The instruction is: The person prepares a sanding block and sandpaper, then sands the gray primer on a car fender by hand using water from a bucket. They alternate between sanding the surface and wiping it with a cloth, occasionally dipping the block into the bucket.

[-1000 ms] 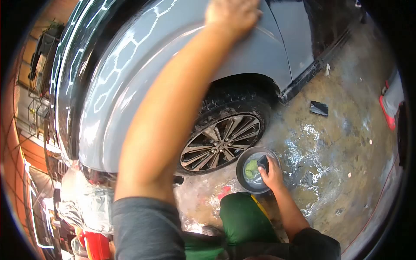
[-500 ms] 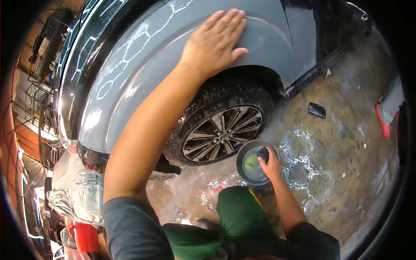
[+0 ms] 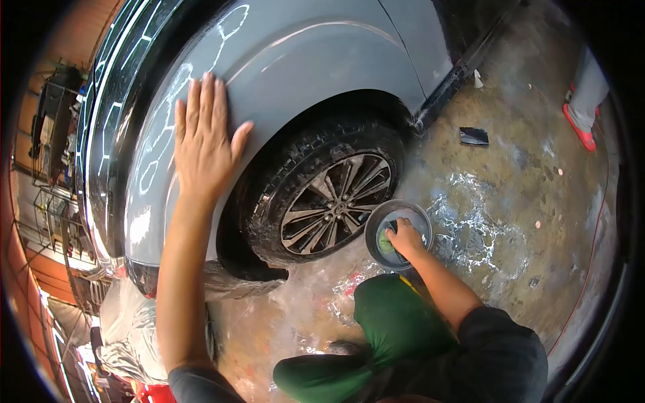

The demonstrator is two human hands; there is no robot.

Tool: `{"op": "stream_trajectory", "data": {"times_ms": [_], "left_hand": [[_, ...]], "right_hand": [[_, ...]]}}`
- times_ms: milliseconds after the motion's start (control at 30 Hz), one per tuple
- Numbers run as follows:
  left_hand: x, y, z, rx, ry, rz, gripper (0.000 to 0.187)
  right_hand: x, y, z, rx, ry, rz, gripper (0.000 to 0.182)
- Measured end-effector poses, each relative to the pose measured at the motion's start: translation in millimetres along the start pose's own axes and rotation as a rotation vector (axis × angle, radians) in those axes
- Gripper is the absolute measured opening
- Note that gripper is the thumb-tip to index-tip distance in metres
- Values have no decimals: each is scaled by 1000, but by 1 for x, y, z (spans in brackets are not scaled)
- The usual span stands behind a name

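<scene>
My left hand (image 3: pixel 207 144) lies flat on the grey car fender (image 3: pixel 316 64), fingers stretched out and nothing held, left of the wheel arch. Below the arch is the muddy wheel (image 3: pixel 339 208) with its alloy spokes. My right hand (image 3: pixel 407 240) reaches into a dark round basin (image 3: pixel 426 225) of water on the floor. Its fingers are closed around a small dark piece (image 3: pixel 392 227), mostly hidden by the hand. A green sponge or cloth (image 3: pixel 385 243) lies in the water right beside those fingers.
A dark flat sheet (image 3: pixel 474 136) lies on the wet floor (image 3: pixel 497 201). Another person's leg with a red shoe (image 3: pixel 579 127) stands at the right, near a thin red line along the floor. Plastic-covered items (image 3: pixel 131 329) and shelves (image 3: pixel 57 134) fill the left side.
My left hand has slid left along the fender, away from above the wheel. My right hand has gone deeper into the basin with the dark piece. The view has shifted.
</scene>
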State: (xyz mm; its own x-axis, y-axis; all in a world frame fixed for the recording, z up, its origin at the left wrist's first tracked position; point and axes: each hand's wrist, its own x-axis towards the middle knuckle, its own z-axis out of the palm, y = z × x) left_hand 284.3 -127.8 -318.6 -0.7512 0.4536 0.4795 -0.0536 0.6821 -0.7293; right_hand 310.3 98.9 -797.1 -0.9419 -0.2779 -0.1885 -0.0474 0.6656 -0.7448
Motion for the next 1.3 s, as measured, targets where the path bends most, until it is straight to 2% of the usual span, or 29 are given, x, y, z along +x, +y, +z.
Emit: {"op": "stream_trajectory", "data": {"times_ms": [133,267,367,533,633,700,800,900,933,1000,1067,1100,1167,1200,1300], "left_hand": [[78,51,26,7,114,-48,77],[141,116,55,128,121,-12,79],[164,156,62,192,36,-47,83],[176,179,73,207,23,36,80],[167,172,74,160,-8,288,75],[154,161,67,151,-3,280,73],[136,111,52,117,70,240,71],[91,60,21,4,17,230,75],[72,43,8,-5,-29,221,76],[37,-2,-18,21,-216,268,80],[2,-55,-33,60,-312,340,82],[-9,-72,-34,45,-314,360,83],[-25,-91,-27,16,-324,407,85],[-26,-91,-23,-5,-312,412,85],[-27,-95,-21,-39,-292,418,87]], "right_hand": [[-26,13,-5,41,267,-159,53],[-34,23,-4,140,336,-227,57],[-38,20,-6,167,359,-201,57],[-31,23,0,163,333,-174,57],[-30,21,0,163,253,-135,56],[-25,18,-4,158,132,-45,56],[10,41,21,121,-113,62,55],[30,37,30,129,-159,257,54],[32,33,23,185,-153,251,53],[10,-14,-59,459,-190,325,56],[31,-22,-67,565,295,15,57],[41,-61,-107,653,526,-153,54],[56,-148,-204,833,703,-499,47],[74,-180,-234,711,828,-632,48],[118,-261,-291,644,1151,-806,48]]}}
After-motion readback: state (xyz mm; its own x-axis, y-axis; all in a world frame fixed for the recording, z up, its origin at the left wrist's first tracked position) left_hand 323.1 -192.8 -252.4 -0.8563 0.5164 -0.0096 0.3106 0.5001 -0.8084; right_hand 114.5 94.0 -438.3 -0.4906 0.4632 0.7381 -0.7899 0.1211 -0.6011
